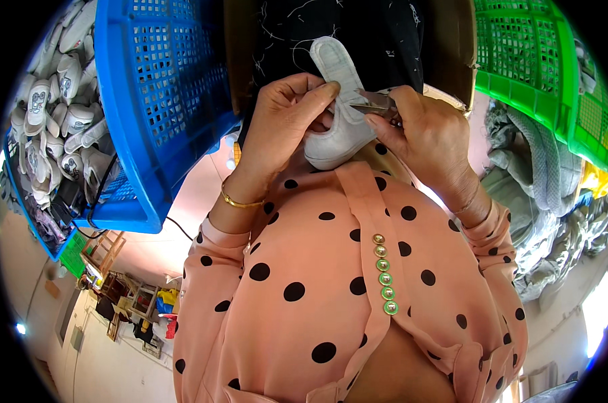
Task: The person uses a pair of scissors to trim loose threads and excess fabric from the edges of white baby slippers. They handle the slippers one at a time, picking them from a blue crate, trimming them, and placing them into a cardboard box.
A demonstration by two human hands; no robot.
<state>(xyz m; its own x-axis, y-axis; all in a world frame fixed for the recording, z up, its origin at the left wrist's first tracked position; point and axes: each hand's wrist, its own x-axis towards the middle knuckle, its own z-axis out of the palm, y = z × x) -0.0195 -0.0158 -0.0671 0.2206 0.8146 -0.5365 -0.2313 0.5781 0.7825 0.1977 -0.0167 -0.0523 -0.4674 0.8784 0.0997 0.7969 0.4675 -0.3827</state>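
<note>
Snips point(379, 103) clasped in our right hand point(430, 131), left hand point(277, 124) pinching the pale shoe point(347, 131), we'd probably pull it taut and go shallow to avoid nicks.

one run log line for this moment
left hand: pinches grey shoe | right hand: holds metal tool at shoe | blue crate: left | green crate: right

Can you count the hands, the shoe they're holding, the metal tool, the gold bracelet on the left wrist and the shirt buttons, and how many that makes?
Hands, left hand and right hand: 2
Held grey shoe: 1
Metal tool: 1
Gold bracelet: 1
Shirt buttons: 6
Total: 11
</note>
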